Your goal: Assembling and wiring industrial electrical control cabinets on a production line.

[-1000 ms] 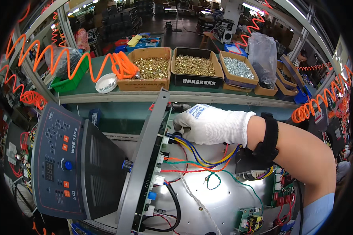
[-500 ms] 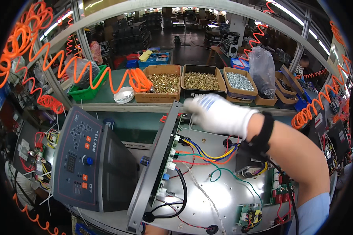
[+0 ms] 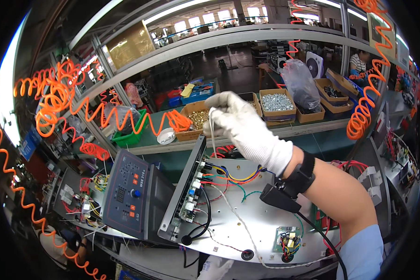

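My right hand (image 3: 231, 116), in a white glove, is raised above the top end of an upright grey front panel (image 3: 184, 191). Its fingers pinch a thin white wire (image 3: 213, 128), which hangs down beside that panel. Below lies a bare metal chassis plate (image 3: 261, 228) with coloured wires and a twisted white wire (image 3: 235, 212) across it. Circuit boards and connectors line the panel's inner side. At the lower edge my gloved left hand (image 3: 214, 268) is partly in view under the chassis edge; its fingers do not show clearly.
Left of the panel stands a dark machine with a control face (image 3: 128, 193). Cardboard boxes of screws, including a silver-filled one (image 3: 277, 102), line the shelf behind. Orange coiled hoses (image 3: 359, 126) hang on both sides. A small green circuit board (image 3: 288, 240) sits on the chassis.
The view has tilted up and shifted. My right hand has lifted above the panel's end, drawing the white wire up. My left glove has come into sight at the bottom.
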A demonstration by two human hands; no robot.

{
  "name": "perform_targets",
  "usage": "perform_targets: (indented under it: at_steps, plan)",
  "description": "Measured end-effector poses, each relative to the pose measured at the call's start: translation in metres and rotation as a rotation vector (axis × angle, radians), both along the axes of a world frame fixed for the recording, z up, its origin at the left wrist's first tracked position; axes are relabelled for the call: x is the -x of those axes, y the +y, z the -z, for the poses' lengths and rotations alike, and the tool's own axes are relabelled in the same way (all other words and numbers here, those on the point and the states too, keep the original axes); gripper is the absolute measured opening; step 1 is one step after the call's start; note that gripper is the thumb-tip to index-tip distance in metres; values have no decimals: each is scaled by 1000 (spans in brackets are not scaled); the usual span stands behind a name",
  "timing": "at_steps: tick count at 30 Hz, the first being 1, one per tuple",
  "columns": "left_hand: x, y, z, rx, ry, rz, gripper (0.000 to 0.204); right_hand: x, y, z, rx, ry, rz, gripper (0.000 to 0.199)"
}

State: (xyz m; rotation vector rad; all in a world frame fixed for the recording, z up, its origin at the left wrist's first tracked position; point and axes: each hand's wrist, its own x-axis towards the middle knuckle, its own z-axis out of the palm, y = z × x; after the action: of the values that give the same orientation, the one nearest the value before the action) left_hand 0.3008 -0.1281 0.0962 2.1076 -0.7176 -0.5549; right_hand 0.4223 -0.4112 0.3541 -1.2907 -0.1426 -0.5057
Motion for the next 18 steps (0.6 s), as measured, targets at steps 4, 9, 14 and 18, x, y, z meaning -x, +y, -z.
perform_targets:
  at_steps: [4,9,14,18]
  plan:
    - [8,7,-30,26,-93,126,41,17,-21,4,298,228,-185,38]
    - [11,9,-92,114,-97,163,27,11,-42,22,670,494,18,28]
    - [0,-15,-140,291,-108,140,27,-10,-32,59,1356,654,36,21]
    - [-38,-65,-140,320,-530,238,33,-42,-62,139,1296,391,-215,21]
